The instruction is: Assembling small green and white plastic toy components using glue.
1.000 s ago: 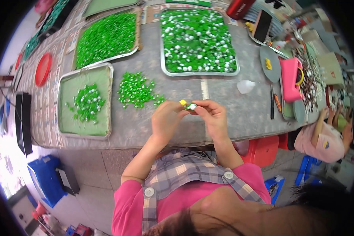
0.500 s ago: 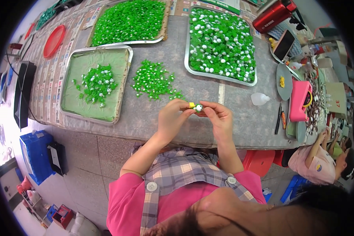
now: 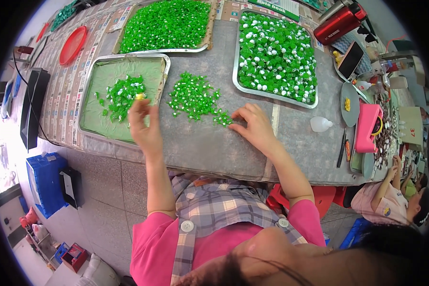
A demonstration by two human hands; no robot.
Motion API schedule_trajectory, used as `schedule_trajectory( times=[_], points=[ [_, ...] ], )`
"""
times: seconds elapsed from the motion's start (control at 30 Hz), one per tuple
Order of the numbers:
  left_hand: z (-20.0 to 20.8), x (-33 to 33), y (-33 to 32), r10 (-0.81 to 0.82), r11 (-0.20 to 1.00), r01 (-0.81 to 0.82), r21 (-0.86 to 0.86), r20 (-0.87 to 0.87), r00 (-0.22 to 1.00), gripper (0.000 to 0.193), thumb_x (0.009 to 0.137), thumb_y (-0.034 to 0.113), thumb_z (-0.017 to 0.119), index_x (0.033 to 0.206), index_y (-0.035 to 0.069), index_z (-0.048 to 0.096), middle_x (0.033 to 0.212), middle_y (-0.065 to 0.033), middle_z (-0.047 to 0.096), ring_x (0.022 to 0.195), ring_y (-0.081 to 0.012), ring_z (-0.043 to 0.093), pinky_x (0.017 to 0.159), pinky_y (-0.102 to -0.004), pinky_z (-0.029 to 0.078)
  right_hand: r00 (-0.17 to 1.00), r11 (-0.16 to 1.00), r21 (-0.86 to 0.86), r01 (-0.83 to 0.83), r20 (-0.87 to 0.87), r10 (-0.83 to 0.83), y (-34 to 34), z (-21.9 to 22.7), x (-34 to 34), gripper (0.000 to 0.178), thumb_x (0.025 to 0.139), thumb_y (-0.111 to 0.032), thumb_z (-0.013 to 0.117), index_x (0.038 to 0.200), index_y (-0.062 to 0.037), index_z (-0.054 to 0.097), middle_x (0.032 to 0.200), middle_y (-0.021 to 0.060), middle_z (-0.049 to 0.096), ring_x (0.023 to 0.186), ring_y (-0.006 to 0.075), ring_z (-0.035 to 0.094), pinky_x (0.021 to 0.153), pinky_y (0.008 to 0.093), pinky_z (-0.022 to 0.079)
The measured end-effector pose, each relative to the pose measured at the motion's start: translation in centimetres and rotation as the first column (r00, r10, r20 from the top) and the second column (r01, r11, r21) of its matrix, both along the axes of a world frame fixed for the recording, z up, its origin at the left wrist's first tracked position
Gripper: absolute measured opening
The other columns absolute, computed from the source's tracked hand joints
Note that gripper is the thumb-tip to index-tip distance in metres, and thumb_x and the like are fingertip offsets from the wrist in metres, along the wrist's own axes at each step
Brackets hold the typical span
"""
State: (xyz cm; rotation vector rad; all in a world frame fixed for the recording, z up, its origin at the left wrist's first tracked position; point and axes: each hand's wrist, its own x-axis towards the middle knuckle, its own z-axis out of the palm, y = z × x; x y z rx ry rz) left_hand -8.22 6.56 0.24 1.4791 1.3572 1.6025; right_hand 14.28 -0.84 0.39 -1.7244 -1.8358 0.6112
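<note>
My left hand (image 3: pixel 146 125) is over the front right part of a shallow tray (image 3: pixel 163 71) lined with green. Its thumb stands apart from the fingers, and a yellow cover (image 3: pixel 139 96) sits on one fingertip. Just beyond it in the tray lies a small heap of green pieces with white panda-like heads (image 3: pixel 124 90). My right hand (image 3: pixel 255 126) rests at the near right end of a loose pile of small green-and-white pieces (image 3: pixel 193 95) on the table. Thumb and forefinger close around a small green piece (image 3: pixel 227 121) there.
Two more trays stand farther back: one of green pieces (image 3: pixel 167 24), one of green pieces with white heads (image 3: pixel 276 57). A clear squeeze bulb (image 3: pixel 321 124), pink holder (image 3: pixel 367 126), phone (image 3: pixel 351 59) and red flask (image 3: pixel 339 26) stand right. Another person (image 3: pixel 383 200) sits far right.
My hands have parted from a panda-headed piece held between them. The left has moved left over the tray; the right has gone to the loose pile. The view has shifted slightly.
</note>
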Motion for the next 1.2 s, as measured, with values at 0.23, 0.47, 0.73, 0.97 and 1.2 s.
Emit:
schedule_trajectory(
  times=[0.23,0.47,0.73,0.97,1.2],
  points=[
    [0.0,5.8,-4.0,-0.446,0.895,0.441,-0.064,-0.156,0.882,0.014,0.067,-0.003,0.058,0.08,0.0,0.055,0.074,-0.0039,0.054,0.066,-0.0104,0.051,0.06,-0.022,0.042,0.997,0.998,0.027,0.058,-0.054,-0.057,-0.7,0.1,0.2,0.012,0.062,-0.012,0.062,0.066,-0.006,0.053,0.068,0.0057,0.047,0.071,0.0222,0.047,0.06,0.0316,0.038],
    [-1.0,8.5,-6.8,-0.563,0.546,0.722,-0.425,0.453,0.692,0.013,0.069,0.005,0.058,0.08,0.0,0.056,0.072,-0.0051,0.058,0.066,-0.0091,0.055,0.057,-0.0203,0.043,0.977,0.98,0.141,0.141,-0.181,-0.115,-3.8,3.0,0.1,0.009,0.063,-0.008,0.061,0.068,-0.0051,0.054,0.067,0.0054,0.048,0.065,0.0211,0.048,0.056,0.03,0.038],
    [0.0,9.0,-6.4,-0.309,0.39,0.792,-0.469,0.744,0.593,0.009,0.073,0.003,0.055,0.082,0.0,0.055,0.072,-0.006,0.057,0.063,-0.0132,0.055,0.06,-0.0237,0.046,0.626,0.519,0.354,0.778,-0.364,-0.69,-9.2,1.6,5.9,0.015,0.069,-0.005,0.058,0.083,-0.0027,0.055,0.08,0.0068,0.054,0.073,0.0156,0.05,0.063,0.0282,0.039],
    [-1.3,8.8,-5.9,-0.277,0.424,0.821,-0.383,0.808,0.521,0.01,0.075,0.005,0.054,0.084,0.003,0.055,0.073,-0.0062,0.057,0.065,-0.0132,0.056,0.06,-0.0247,0.047,0.593,0.572,0.159,0.805,-0.159,-0.79,-9.8,-1.0,13.2,0.052,0.066,-0.015,0.064,0.11,-0.0017,0.041,0.104,0.0132,0.048,0.099,0.0248,0.044,0.084,0.0332,0.033],
    [0.3,9.2,-5.9,-0.187,0.366,0.847,-0.386,0.861,0.474,0.009,0.076,0.001,0.049,0.083,0.003,0.055,0.075,-0.0069,0.056,0.063,-0.0124,0.053,0.06,-0.0247,0.045,0.533,0.757,0.041,0.652,-0.735,-0.419,-7.8,2.4,7.3,0.042,0.068,-0.013,0.063,0.103,-0.0006,0.044,0.1,0.0081,0.051,0.086,0.0131,0.049,0.073,0.0245,0.039]
  ],
)
